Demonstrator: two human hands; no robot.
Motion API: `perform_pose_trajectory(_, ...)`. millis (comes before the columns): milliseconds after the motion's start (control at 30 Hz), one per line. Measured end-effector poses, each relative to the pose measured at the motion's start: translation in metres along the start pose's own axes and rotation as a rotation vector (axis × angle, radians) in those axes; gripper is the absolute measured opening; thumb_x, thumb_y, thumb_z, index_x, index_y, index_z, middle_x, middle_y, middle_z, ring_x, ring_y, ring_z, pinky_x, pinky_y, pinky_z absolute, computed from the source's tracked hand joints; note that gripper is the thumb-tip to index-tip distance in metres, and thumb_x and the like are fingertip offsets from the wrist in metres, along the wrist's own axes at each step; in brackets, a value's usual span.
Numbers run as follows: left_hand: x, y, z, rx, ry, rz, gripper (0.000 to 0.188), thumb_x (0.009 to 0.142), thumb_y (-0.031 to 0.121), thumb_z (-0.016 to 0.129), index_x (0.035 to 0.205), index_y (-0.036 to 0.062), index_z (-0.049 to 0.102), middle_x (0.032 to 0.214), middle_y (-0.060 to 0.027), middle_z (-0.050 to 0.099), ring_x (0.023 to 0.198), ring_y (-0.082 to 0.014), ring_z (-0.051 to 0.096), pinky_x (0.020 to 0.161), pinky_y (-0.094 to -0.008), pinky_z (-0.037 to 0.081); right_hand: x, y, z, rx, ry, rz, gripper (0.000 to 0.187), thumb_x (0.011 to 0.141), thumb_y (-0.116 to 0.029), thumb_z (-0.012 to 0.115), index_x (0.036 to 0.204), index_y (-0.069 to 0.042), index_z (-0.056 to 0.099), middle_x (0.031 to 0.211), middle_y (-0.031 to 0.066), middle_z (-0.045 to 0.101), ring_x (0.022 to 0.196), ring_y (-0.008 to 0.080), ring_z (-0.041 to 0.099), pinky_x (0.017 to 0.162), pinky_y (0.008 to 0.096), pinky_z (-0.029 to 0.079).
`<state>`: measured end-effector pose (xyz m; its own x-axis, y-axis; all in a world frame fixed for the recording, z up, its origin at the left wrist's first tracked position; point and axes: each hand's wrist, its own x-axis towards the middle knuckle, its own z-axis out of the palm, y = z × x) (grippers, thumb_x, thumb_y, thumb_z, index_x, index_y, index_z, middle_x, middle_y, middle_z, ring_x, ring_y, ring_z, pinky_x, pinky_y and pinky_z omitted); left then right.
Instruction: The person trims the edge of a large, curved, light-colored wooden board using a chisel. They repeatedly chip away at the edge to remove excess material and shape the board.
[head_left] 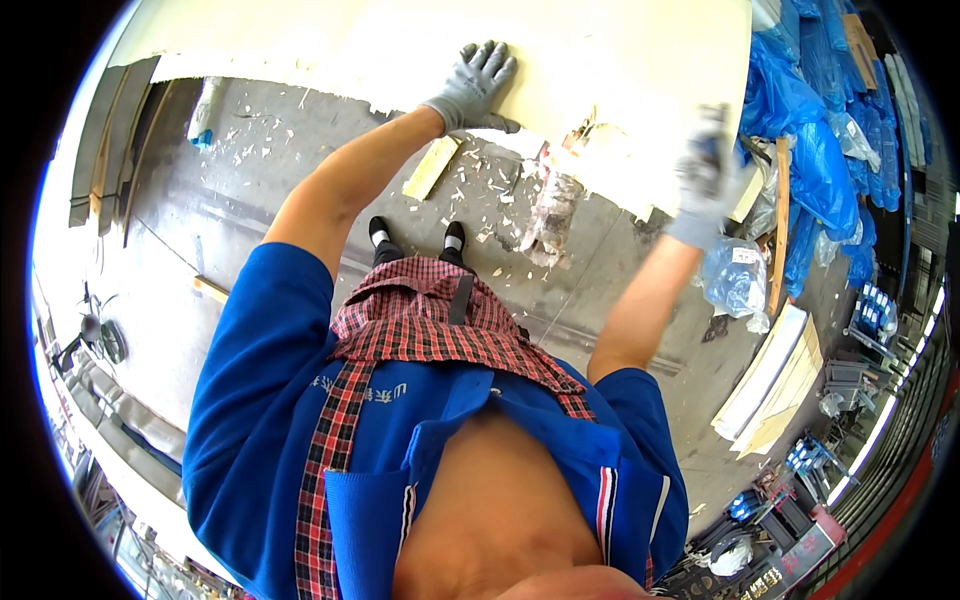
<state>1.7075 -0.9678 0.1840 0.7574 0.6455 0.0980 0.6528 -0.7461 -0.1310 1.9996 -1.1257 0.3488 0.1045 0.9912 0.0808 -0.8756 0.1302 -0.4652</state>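
A large pale cream sheet (pixel 330 45) with a ragged near edge spreads across the far side in front of me. My left hand (pixel 475 90), in a grey work glove, lies flat on it near that edge with the fingers stretched out. Over the sheet's right part is my right hand (pixel 704 170), also gloved. Motion smears its fingers, so I cannot make out whether it holds anything. Near the sheet's edge, between my hands, a wrapped bundle (pixel 552 215) with torn, whitish covering is partly hidden beneath the sheet.
Pale scraps litter the grey concrete floor (pixel 290 180), along with a short yellowish strip (pixel 432 168). Blue plastic-wrapped goods (pixel 800 150) are piled on the right, beside an upright wooden strip (pixel 780 225). Closer on the right lie pale boards (pixel 768 385). Long grey panels (pixel 100 145) stand at the left.
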Motion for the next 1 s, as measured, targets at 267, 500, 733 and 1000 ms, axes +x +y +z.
perform_pose_trajectory(267, -0.008, -0.003, -0.027, -0.035, -0.056, 0.053, 0.107, 0.068, 0.081, 0.054, 0.148, 0.0146, 0.027, 0.146, -0.0297, 0.028, 0.134, -0.0486, 0.029, 0.109, -0.0559, 0.024, -0.067, 0.001, 0.014, -0.715, 0.621, -0.038, 0.03, 0.093, -0.015, 0.055, 0.117, 0.004, 0.055, 0.102, 0.0127, 0.065, 0.093, 0.0195, 0.063, 0.081, 0.0298, 0.053)
perform_pose_trajectory(500, 0.002, -0.001, -0.023, -0.075, -0.035, 0.071, 0.109, 0.064, 0.08, 0.058, 0.146, 0.0139, 0.029, 0.147, -0.0272, 0.028, 0.135, -0.0462, 0.028, 0.109, -0.0568, 0.024, -0.118, 0.051, -0.152, -0.683, 0.776, 0.257, 0.026, 0.095, -0.019, 0.053, 0.111, 0.002, 0.057, 0.111, 0.0225, 0.063, 0.094, 0.0228, 0.067, 0.044, 0.0159, 0.044)
perform_pose_trajectory(733, 0.002, -0.007, -0.013, -0.088, 0.026, 0.093, 0.11, 0.063, 0.081, 0.058, 0.146, 0.0142, 0.03, 0.146, -0.0273, 0.03, 0.134, -0.0461, 0.031, 0.109, -0.056, 0.025, -0.07, 0.075, -0.129, -0.624, 0.907, 0.147, 0.024, 0.091, -0.02, 0.06, 0.105, 0.0, 0.06, 0.091, 0.0178, 0.067, 0.055, 0.006, 0.052, 0.042, 0.0175, 0.037)
perform_pose_trajectory(1000, -0.001, -0.013, -0.01, -0.058, 0.038, 0.094, 0.112, 0.062, 0.084, 0.054, 0.146, 0.0143, 0.029, 0.145, -0.028, 0.031, 0.133, -0.0467, 0.032, 0.11, -0.0556, 0.024, -0.066, 0.092, -0.126, -0.661, 0.941, 0.105, 0.024, 0.09, -0.018, 0.062, 0.106, -0.001, 0.061, 0.089, 0.0136, 0.068, 0.055, 0.006, 0.051, 0.045, 0.0166, 0.039)
